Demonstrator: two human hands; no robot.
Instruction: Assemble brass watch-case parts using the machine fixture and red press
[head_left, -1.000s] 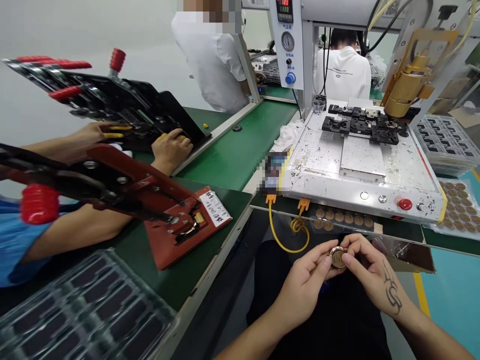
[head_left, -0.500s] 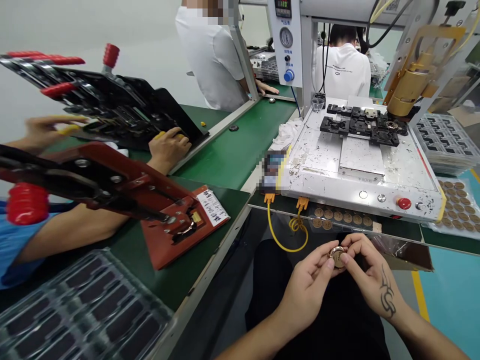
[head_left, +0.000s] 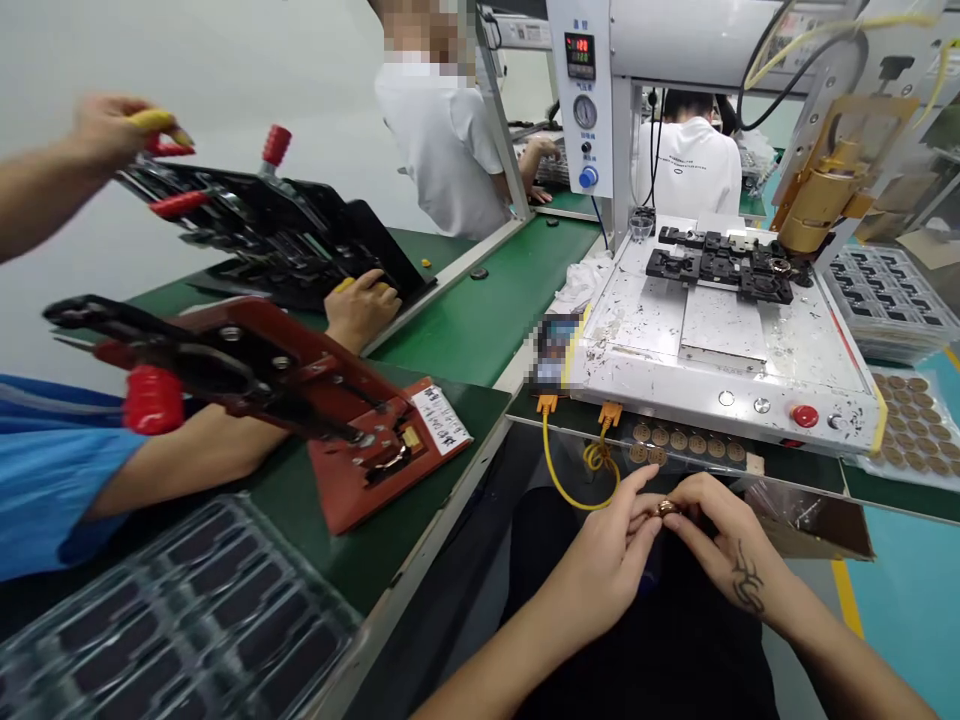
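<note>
Between both hands, above the lap, is a small round rose-gold metal case (head_left: 665, 508), like a watch case, seen nearly edge-on and partly hidden by the fingers. My left hand (head_left: 616, 550) pinches it from the left, one finger raised. From the right my right hand (head_left: 716, 525) grips it between thumb and fingers. Just beyond the hands, a strip of round brown discs (head_left: 679, 441) lies along the bench edge. Behind it stands a white press machine (head_left: 630, 370) with black fixtures (head_left: 724, 262) on its bed; a shiny ring sits in one fixture.
A co-worker's blue-sleeved arm (head_left: 52, 480) reaches around a red-brown toggle press (head_left: 337, 490) and a black clamp fixture (head_left: 300, 230) at left. Clear trays (head_left: 187, 610) lie in front. A yellow cable (head_left: 551, 460) hangs under the machine. More brown discs (head_left: 915, 420) and stacked trays (head_left: 892, 290) are at right.
The case has been tilted from showing its brown disc face to nearly edge-on, still in both hands. My left forefinger has lifted. A co-worker's hand at far left has risen to the clamp handle.
</note>
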